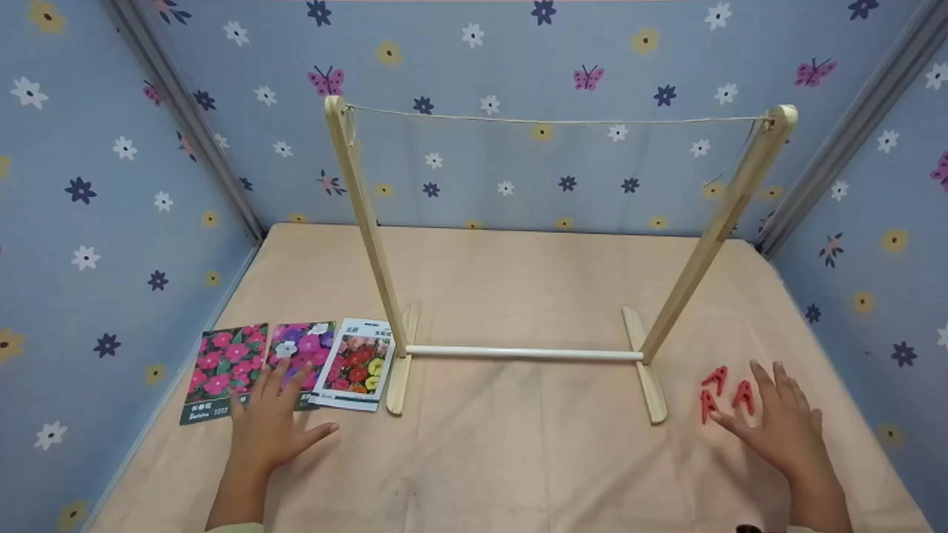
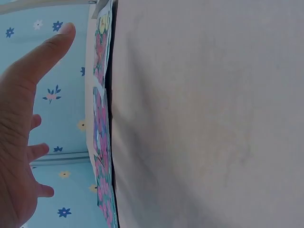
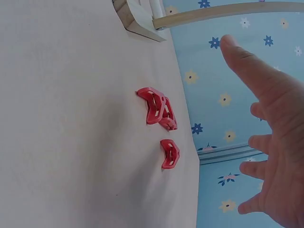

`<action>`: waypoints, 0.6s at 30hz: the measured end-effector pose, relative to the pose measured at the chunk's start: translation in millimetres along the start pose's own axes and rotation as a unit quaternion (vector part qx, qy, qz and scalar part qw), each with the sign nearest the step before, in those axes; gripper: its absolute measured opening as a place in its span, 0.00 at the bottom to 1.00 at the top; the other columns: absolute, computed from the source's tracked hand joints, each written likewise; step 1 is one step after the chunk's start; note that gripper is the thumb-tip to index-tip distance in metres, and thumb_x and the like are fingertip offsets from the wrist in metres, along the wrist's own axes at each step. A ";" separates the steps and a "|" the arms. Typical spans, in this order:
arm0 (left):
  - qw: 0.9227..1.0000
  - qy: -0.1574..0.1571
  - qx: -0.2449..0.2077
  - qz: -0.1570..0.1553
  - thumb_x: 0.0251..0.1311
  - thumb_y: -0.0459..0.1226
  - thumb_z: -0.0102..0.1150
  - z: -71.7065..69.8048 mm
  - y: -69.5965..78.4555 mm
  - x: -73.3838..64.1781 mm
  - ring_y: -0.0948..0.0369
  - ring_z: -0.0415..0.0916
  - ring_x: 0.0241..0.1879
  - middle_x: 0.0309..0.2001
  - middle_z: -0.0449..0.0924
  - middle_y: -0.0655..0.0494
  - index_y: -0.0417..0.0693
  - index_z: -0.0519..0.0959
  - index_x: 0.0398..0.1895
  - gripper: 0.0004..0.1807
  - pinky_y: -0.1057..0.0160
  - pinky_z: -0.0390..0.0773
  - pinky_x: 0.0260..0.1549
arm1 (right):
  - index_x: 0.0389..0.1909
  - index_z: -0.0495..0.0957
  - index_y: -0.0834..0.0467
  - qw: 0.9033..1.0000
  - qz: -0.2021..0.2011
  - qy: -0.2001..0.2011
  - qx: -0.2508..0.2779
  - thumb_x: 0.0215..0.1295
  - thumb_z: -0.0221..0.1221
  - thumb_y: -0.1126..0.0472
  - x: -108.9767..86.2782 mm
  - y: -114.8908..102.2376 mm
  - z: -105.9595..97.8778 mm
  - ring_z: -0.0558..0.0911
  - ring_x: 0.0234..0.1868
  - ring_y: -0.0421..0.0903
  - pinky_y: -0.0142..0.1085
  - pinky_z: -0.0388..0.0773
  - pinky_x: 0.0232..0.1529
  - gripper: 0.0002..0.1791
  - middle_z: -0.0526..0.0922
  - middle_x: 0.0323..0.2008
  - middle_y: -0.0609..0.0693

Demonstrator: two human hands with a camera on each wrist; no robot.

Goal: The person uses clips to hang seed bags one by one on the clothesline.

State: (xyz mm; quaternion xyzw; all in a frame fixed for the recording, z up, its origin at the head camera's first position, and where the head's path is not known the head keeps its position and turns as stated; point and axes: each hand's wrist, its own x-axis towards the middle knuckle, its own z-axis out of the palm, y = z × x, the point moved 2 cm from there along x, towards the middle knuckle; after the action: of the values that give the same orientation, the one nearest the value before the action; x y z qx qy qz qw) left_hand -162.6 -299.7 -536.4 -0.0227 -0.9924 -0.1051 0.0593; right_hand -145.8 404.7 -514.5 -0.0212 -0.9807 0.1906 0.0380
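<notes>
My left hand (image 1: 268, 422) is spread, fingers straight, over the near edge of three flower seed packets at the left. One packet has pink flowers (image 1: 226, 363), the middle one purple and pink flowers (image 1: 315, 344), and the right one red and yellow flowers in a white border (image 1: 357, 366). In the left wrist view the hand (image 2: 19, 123) holds nothing and appears raised above the table. My right hand (image 1: 785, 426), also spread, is beside three red clothespins (image 1: 743, 397) at the right. Nothing is in its grasp; in the right wrist view a gap separates it from the clothespins (image 3: 170, 154).
A wooden frame stands mid-table, with a left post (image 1: 370, 237), a right post (image 1: 715, 237), a white bottom bar (image 1: 522, 354) and a string (image 1: 555, 121) tied across the top. Flower-patterned fabric walls (image 1: 481, 178) enclose the cloth-covered table (image 1: 518, 459) at back and sides.
</notes>
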 end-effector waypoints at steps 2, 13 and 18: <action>1.000 0.002 -0.007 -0.004 0.35 0.69 0.70 0.0 -0.3 0.8 0.32 0.50 0.67 0.71 0.55 0.35 0.54 0.62 0.72 0.59 0.18 0.38 0.55 | 0.76 0.45 0.60 1.000 -0.006 0.016 0.010 0.55 0.65 0.35 -0.2 0.7 -0.2 0.50 0.67 0.78 0.83 0.43 0.49 0.59 0.44 0.73 0.73; 0.999 -0.009 -0.047 -0.012 0.41 0.65 0.70 2.5 -1.5 4.6 0.31 0.57 0.64 0.68 0.60 0.33 0.46 0.68 0.68 0.52 0.22 0.54 0.56 | 0.73 0.51 0.68 0.998 -0.012 0.054 0.033 0.49 0.72 0.40 -3.1 7.5 -2.1 0.57 0.62 0.80 0.77 0.52 0.54 0.61 0.51 0.69 0.77; 0.996 -0.031 -0.070 -0.035 0.43 0.65 0.69 4.9 -3.3 6.3 0.33 0.60 0.62 0.64 0.64 0.32 0.40 0.71 0.65 0.52 0.27 0.59 0.58 | 0.71 0.51 0.73 0.996 0.011 0.058 0.062 0.53 0.71 0.42 -3.8 10.1 -1.4 0.56 0.63 0.79 0.74 0.54 0.57 0.58 0.53 0.67 0.79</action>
State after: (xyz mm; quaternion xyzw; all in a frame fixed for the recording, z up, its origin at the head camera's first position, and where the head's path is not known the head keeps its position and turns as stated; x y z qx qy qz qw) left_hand -169.6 -301.7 -541.1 0.0044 -0.9843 -0.1752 0.0229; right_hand -141.6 414.3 -517.3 -0.0409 -0.9627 0.2503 0.0942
